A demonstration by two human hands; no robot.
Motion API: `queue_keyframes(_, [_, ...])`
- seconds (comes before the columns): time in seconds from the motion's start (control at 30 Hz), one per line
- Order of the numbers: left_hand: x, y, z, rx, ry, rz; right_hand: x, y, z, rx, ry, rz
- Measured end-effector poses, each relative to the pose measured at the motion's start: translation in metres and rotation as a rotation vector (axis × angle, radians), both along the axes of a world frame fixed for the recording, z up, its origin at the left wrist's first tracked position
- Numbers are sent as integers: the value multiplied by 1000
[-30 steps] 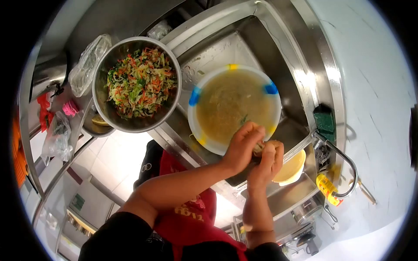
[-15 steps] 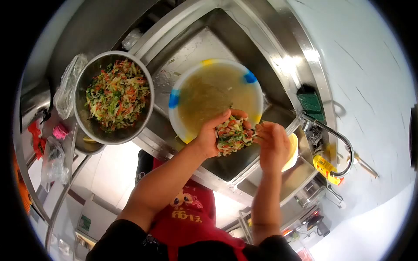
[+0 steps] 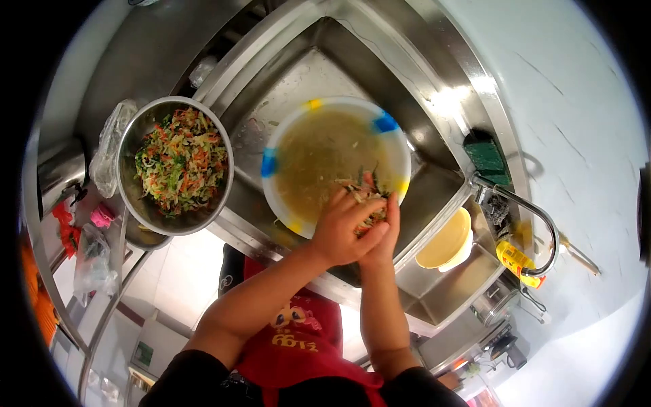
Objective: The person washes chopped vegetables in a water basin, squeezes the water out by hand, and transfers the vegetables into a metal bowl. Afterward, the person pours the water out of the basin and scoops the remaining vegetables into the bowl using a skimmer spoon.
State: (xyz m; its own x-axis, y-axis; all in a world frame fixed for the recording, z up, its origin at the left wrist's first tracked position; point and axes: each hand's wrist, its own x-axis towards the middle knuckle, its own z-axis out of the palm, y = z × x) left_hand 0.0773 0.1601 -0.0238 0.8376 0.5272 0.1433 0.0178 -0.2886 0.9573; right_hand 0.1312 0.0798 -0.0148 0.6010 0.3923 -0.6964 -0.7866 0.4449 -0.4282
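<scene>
Both my hands are pressed together around a clump of shredded vegetables (image 3: 371,216), mixed white, green and orange. My left hand (image 3: 344,229) wraps it from the left, fingers curled over it. My right hand (image 3: 381,237) closes on it from the right, partly hidden behind the left one. They are over the near edge of a white basin (image 3: 268,188) with blue and yellow patches on its rim. Cloudy yellowish water (image 3: 325,152) fills the basin, which stands in a steel sink. At the left, a steel bowl (image 3: 229,152) holds a heap of shredded vegetables (image 3: 182,163).
A curved tap (image 3: 536,210) rises at the right, beside a green scouring pad (image 3: 485,157) and a yellow bottle (image 3: 519,263). A yellow tub (image 3: 441,244) sits in the second sink compartment. Plastic bags (image 3: 112,149) lie left of the bowl.
My right hand has moved left and closed against the clump. My left hand has turned over, its fingers now curled around the vegetables. The view has shifted slightly.
</scene>
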Motion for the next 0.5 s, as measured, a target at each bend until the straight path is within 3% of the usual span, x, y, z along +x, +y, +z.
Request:
queue_keyframes(0.07, [-2, -4, 11, 135, -3, 28, 5, -10, 4, -51, -109, 148])
queue_keyframes(0.13, [-2, -4, 13, 204, 58, 54, 6, -4, 20, -200, -140, 105])
queue_keyframes(0.2, [-3, -7, 16, 248, 131, 128, 2, -10, 33, -486, -424, 288])
queue_keyframes(0.23, [-5, -10, 17, 246, 134, 132, -4, 1, 39, -523, -430, 175])
queue_keyframes(0.3, [-6, -20, 20, 23, 96, 119, -5, -5, 39, -552, -507, 203])
queue_keyframes(0.47, [-2, -23, 26, -59, -107, 209, -3, 0, 56, -703, -686, 278])
queue_keyframes(0.5, [0, -21, 30, -121, -130, 222, -2, -4, 49, -767, -833, 317])
